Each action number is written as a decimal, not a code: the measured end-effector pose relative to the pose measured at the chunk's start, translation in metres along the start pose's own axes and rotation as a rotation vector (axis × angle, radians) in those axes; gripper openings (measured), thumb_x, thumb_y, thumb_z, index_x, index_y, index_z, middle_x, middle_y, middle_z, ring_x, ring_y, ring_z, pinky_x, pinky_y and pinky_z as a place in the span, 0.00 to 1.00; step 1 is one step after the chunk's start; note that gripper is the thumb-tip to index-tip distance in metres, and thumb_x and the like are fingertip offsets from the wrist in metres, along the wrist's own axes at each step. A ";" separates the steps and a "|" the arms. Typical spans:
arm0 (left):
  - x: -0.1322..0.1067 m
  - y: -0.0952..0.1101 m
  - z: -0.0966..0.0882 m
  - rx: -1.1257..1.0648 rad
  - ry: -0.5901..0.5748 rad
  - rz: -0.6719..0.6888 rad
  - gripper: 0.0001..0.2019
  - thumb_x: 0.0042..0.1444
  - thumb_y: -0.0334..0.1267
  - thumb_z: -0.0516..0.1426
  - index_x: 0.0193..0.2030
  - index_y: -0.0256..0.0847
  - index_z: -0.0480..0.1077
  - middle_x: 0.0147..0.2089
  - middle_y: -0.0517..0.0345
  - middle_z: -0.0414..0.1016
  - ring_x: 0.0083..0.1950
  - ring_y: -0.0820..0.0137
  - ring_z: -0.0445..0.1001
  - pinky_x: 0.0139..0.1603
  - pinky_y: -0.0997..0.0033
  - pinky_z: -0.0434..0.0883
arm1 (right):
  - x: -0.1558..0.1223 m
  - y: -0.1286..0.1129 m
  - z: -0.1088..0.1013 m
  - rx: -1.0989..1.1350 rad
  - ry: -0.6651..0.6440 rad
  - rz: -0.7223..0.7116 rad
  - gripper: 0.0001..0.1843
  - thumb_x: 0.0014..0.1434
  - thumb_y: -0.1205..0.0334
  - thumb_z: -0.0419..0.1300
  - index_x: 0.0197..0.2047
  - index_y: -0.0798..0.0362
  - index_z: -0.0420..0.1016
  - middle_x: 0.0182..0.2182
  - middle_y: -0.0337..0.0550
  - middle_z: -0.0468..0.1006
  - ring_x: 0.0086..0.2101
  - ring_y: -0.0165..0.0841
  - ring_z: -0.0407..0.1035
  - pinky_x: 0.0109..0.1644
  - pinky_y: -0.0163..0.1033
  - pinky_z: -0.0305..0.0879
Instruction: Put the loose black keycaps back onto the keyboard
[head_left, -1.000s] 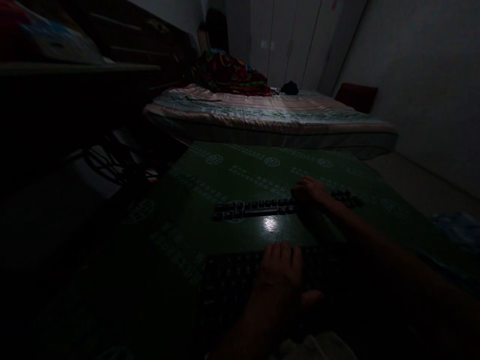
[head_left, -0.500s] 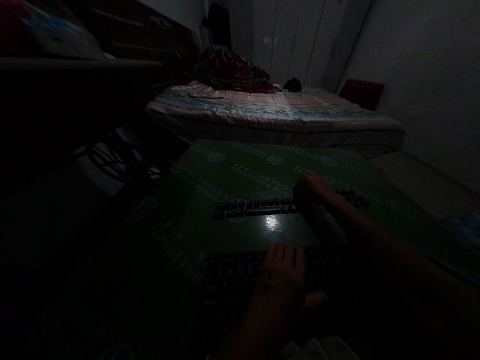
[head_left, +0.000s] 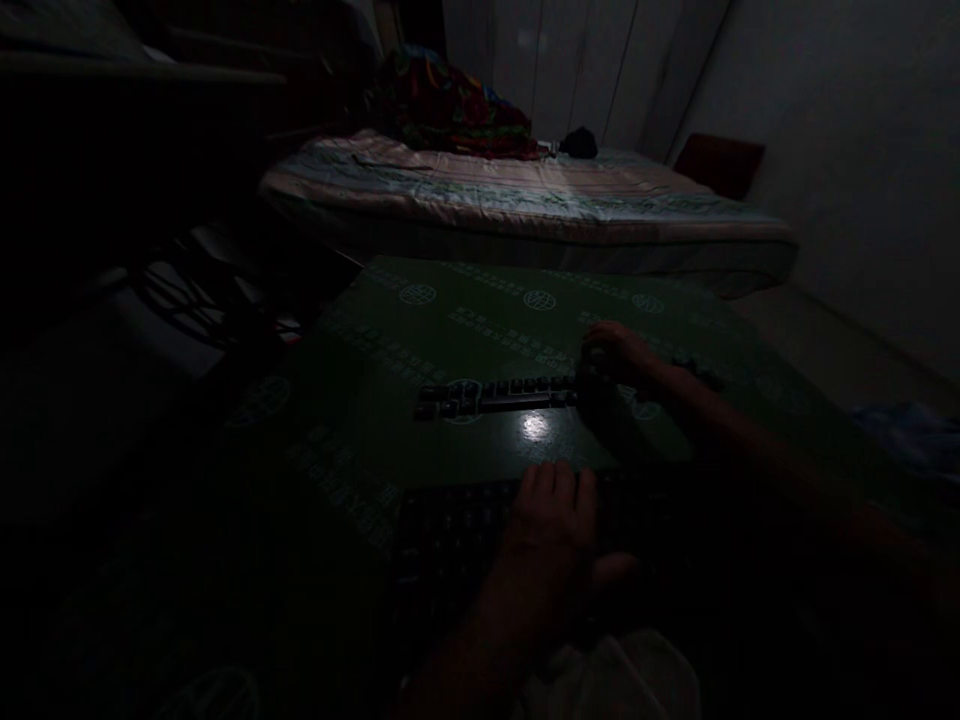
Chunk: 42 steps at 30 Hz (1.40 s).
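Note:
A dark keyboard (head_left: pixel 450 530) lies at the near side of the green tabletop (head_left: pixel 375 345). Across it rests my left hand (head_left: pixel 547 530), palm down, fingers stretched forward and thumb out to the side. Beyond the keyboard, loose black keycaps (head_left: pixel 517 402) are lined up in two rows, with a long space bar among them. At the right end of these rows is my right hand (head_left: pixel 615 348), its fingers bent down and together. Shadow hides its fingertips and whatever they hold. More small black pieces (head_left: pixel 694 372) lie partly behind my right forearm.
A bed (head_left: pixel 517 200) with a striped sheet stands behind the table, a red patterned blanket (head_left: pixel 465 115) heaped on it. To the left is a dark shelf (head_left: pixel 150 72). Pale cloth (head_left: pixel 615 680) shows at the bottom edge. The room is very dim.
The view has tilted down and shifted slightly, so the scene sits higher and a little left. My right hand stays by the right end of the keycap rows; my left hand remains on the keyboard.

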<state>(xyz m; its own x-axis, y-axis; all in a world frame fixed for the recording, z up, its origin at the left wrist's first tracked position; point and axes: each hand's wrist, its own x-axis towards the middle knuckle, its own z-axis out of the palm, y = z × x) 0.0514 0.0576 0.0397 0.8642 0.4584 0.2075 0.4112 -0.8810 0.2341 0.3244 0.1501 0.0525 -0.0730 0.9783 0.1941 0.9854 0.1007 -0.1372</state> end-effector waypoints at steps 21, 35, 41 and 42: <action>0.004 0.000 0.000 0.027 0.042 0.028 0.32 0.51 0.58 0.59 0.52 0.32 0.65 0.46 0.43 0.69 0.47 0.54 0.67 0.50 0.54 0.65 | -0.207 -0.095 0.015 0.242 0.366 -0.192 0.07 0.60 0.59 0.59 0.41 0.48 0.77 0.48 0.49 0.78 0.57 0.41 0.64 0.54 0.53 0.70; 0.003 0.000 0.000 0.050 0.037 0.035 0.31 0.52 0.58 0.59 0.51 0.33 0.65 0.46 0.45 0.69 0.47 0.55 0.67 0.50 0.56 0.65 | -0.207 -0.107 0.015 0.158 0.380 -0.212 0.08 0.62 0.62 0.55 0.39 0.51 0.76 0.46 0.51 0.78 0.57 0.42 0.65 0.52 0.52 0.70; 0.004 0.001 -0.002 0.047 0.022 0.031 0.29 0.52 0.58 0.59 0.50 0.34 0.66 0.46 0.45 0.69 0.47 0.55 0.67 0.49 0.56 0.65 | -0.211 -0.110 0.015 0.055 0.364 -0.203 0.11 0.64 0.62 0.52 0.39 0.51 0.76 0.47 0.51 0.78 0.56 0.42 0.66 0.53 0.53 0.68; 0.004 0.001 -0.002 0.049 0.024 0.032 0.29 0.52 0.58 0.59 0.50 0.34 0.66 0.45 0.45 0.69 0.47 0.55 0.67 0.49 0.56 0.65 | -0.212 -0.111 0.015 0.047 0.373 -0.209 0.11 0.65 0.62 0.52 0.40 0.51 0.76 0.47 0.51 0.78 0.56 0.43 0.66 0.53 0.53 0.68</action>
<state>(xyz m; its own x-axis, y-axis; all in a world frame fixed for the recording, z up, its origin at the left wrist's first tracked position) 0.0546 0.0586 0.0426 0.8700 0.4321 0.2373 0.3977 -0.8997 0.1801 0.2285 -0.0656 0.0123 -0.2017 0.8041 0.5592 0.9466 0.3067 -0.0995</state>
